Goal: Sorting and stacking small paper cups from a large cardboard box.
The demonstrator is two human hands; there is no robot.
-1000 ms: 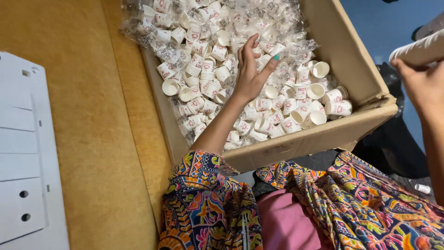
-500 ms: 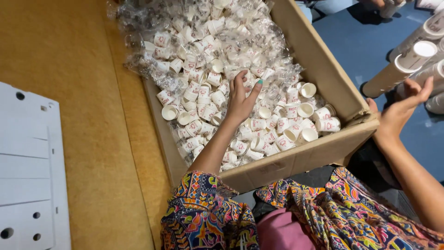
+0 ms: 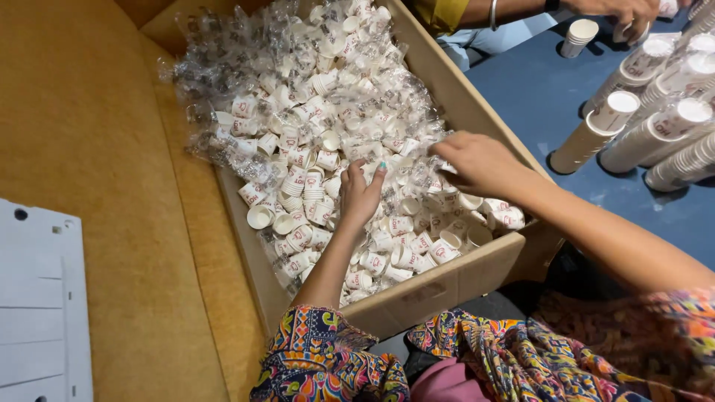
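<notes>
cardboard box [image 3: 462, 279] heaped with small paper cups [image 3: 313, 160], left hand [image 3: 360, 195] and right hand [image 3: 480, 164] among them, grip unclear

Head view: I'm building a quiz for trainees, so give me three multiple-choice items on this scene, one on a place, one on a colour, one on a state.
1. Where do the loose small cups lie?
A. in the cardboard box
B. on the white panel
C. on a shelf

2. What colour is the surface under the cup stacks?
A. green
B. blue
C. red

3. How do both hands stand?
A. clasped together above the box
B. resting on the white panel
C. down among the cups

Key: 1 A, the cups and clear wrap fill the open box. 2 B, the stacks lie on blue right of the box. 3 C, the left hand and right hand both reach into the pile, apart from each other.
</notes>
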